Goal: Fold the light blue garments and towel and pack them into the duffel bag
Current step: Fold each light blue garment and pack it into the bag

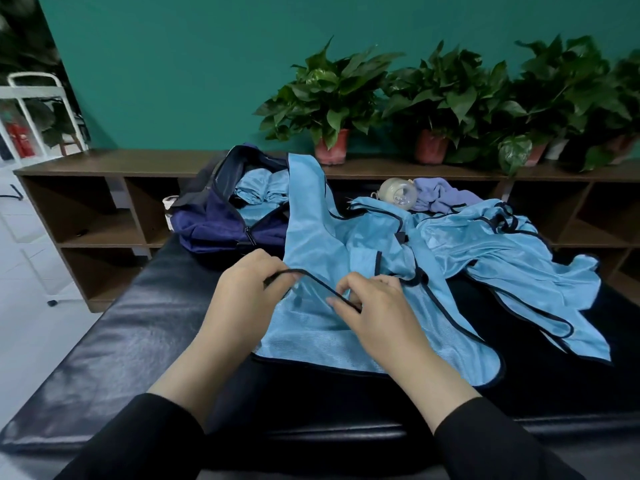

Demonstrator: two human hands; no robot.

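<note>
Person is standing at a black padded bench (114, 344), both arms in black sleeves, working on a light blue mesh vest (322, 244) w/ dark piping. Left hand (242, 292) is pinching the dark trim strap (311, 282) at its left end, fingers curled round it; right hand (374, 306) is gripping the same strap at its right end, thumb and fingers closed on it. Strap is arching up between the two hands, just above the fabric. Vest is lying spread at bench centre, its upper part rising toward 12 o'clock and draping over the edge of the duffel bag (221, 223).

Bag, navy, is sitting at approx 11 o'clock from the hands, unzipped, w/ folded light blue cloth (259, 192) already lying inside. More light blue vests (502, 251) are lying in a crumpled heap at 2 o'clock, touching the one being handled. Behind that heap, approx 1 o'clock, a lavender towel (436, 195) is lying bunched, and a clear bottle (398, 194) is lying on its side just beside it.

Low brown shelf unit (104, 168) is running along the teal wall (173, 64) at 12 o'clock, w/ potted plants (332, 98) in reddish pots standing on top. White metal frame (31, 98) at 10 o'clock.
</note>
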